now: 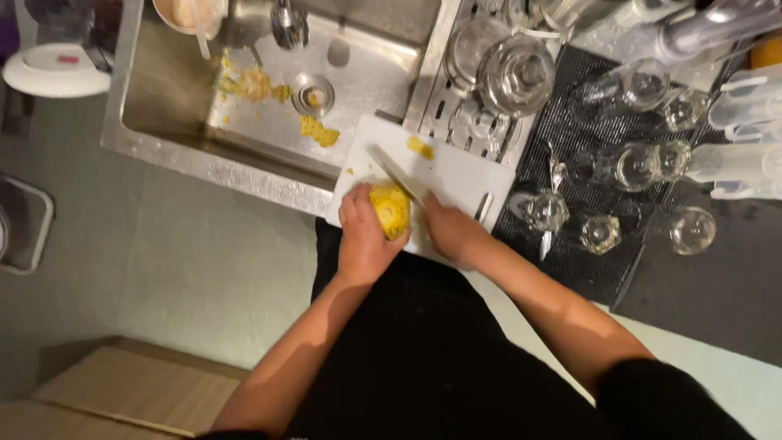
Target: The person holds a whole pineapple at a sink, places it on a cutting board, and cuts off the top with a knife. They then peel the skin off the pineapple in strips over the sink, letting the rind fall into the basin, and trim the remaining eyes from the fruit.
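Two bare hands work over a white cutting board (456, 175) that juts over the corner of a steel sink (163, 151). The left hand (364, 232) wraps its fingers around a rough, rounded yellow fruit (392, 209) standing on the board's near edge. The right hand (450, 231) is closed on the handle of a knife (397, 173), whose long pale blade slants up and left just behind the fruit. One small yellow scrap (420, 147) lies on the board; more yellow peelings (318, 130) are strewn across the wet sink basin around its round drain (313, 94). To the right, clear glasses (639, 165) lie on their sides on a black ribbed mat (582, 269), and a domed glass lid (516, 75) sits on a metal rack (436, 110).
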